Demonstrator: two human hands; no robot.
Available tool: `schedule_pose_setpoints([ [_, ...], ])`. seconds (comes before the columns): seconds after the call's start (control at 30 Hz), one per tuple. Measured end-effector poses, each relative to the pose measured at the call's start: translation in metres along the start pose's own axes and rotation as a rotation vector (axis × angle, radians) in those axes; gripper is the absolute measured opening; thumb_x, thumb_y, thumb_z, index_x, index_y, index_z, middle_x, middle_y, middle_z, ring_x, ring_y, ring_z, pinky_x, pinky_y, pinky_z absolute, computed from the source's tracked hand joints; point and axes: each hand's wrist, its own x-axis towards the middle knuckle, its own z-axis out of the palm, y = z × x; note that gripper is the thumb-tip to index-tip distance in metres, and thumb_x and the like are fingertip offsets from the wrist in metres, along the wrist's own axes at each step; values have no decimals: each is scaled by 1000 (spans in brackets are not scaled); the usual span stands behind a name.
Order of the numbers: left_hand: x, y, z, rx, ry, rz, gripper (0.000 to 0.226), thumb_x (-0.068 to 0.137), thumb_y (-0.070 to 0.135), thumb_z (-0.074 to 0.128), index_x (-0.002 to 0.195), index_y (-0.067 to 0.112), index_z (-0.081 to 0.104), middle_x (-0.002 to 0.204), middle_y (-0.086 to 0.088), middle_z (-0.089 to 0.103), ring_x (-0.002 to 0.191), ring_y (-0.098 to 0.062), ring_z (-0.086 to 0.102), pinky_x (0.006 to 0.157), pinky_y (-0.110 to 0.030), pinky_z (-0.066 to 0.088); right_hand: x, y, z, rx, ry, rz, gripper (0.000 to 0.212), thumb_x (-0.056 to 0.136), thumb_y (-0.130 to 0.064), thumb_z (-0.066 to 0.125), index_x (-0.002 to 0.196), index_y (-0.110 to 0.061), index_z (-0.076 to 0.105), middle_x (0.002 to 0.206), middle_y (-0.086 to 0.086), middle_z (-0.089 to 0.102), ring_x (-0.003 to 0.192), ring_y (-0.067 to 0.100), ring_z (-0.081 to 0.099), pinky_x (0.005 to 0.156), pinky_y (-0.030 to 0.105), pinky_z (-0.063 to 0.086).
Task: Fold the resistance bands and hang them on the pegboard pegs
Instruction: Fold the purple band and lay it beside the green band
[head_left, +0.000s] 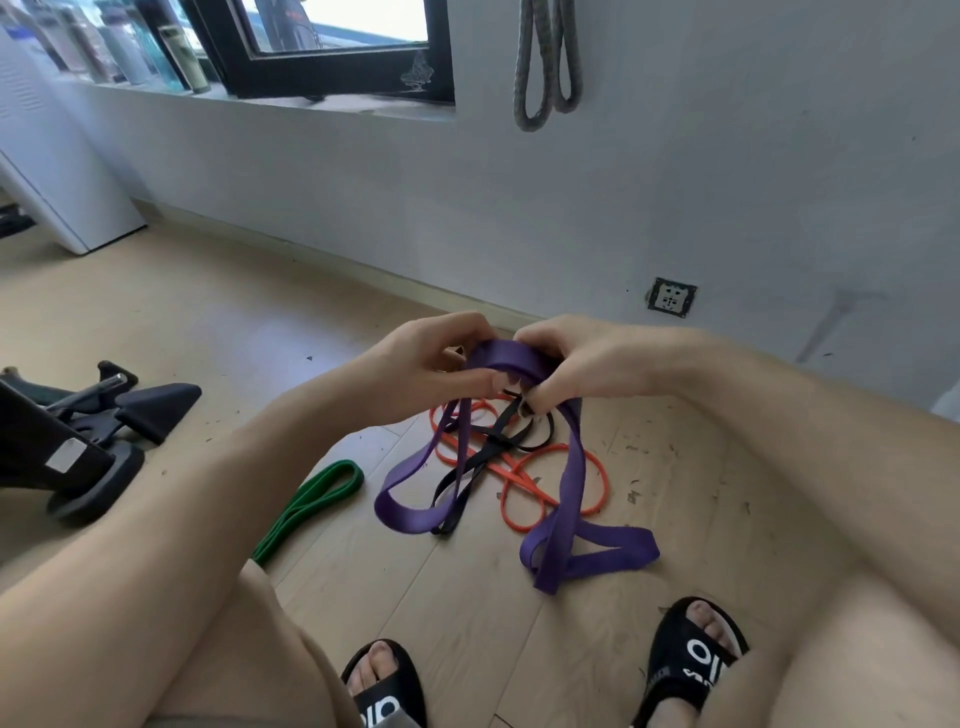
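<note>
From the head camera, looking down past bare forearms and knees, the left hand (423, 364) and the right hand (576, 364) meet just above the centre of the picture, both with fingers curled around the top fold of a purple band (511, 358). Each hand pinches the wide strap, the left at its 9 o'clock end and the right at its 3 o'clock end, so the gathered part bridges the small gap between them. From that grip the purple band hangs in long loops toward 6 o'clock, and its lower folds lie on the wooden floor (208, 322) at about 5 o'clock from the hands. Under it, a thin orange band (519, 480) and a thin black band (480, 457) lie tangled together on the floor, partly crossed by the purple loops. A green band (317, 491), doubled on itself, lies apart from the tangle at 8 o'clock. High on the white wall (727, 156) at 12 o'clock, a grey band (545, 62) hangs in two loops; what holds it is cut off by the top edge. A wall socket (671, 297) sits low at 2 o'clock. Black gym equipment (88, 426) stands at 9 o'clock, and two black sandals (691, 660) show at the bottom.
</note>
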Motion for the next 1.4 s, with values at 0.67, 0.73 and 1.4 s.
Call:
schedule_pose_setpoints([
  [0.67, -16, -27, -24, 248, -260, -403, 26, 88, 39, 70, 112, 38, 60, 104, 5, 75, 99, -18, 72, 99, -50, 54, -1, 1, -1, -244, 222, -65, 45, 87, -18, 69, 128, -26, 53, 110, -4, 68, 94, 9, 65, 83, 31, 56],
  [0.73, -15, -24, -19, 250, -263, -368, 36, 85, 37, 70, 119, 37, 57, 104, 5, 75, 100, -19, 71, 99, -50, 53, 0, -6, 1, -287, 243, -99, 45, 88, -17, 67, 130, -26, 53, 111, -2, 68, 94, 13, 65, 84, 34, 57],
  [1.4, -5, 5, -1, 121, 4, 60, 19, 92, 20, 68, 108, 13, 59, 98, -6, 69, 87, -24, 73, 83, -40, 61, 0, 1, 3, -188, 205, 2, 49, 75, -11, 79, 114, -25, 53, 100, -4, 64, 87, 13, 63, 70, 27, 51],
])
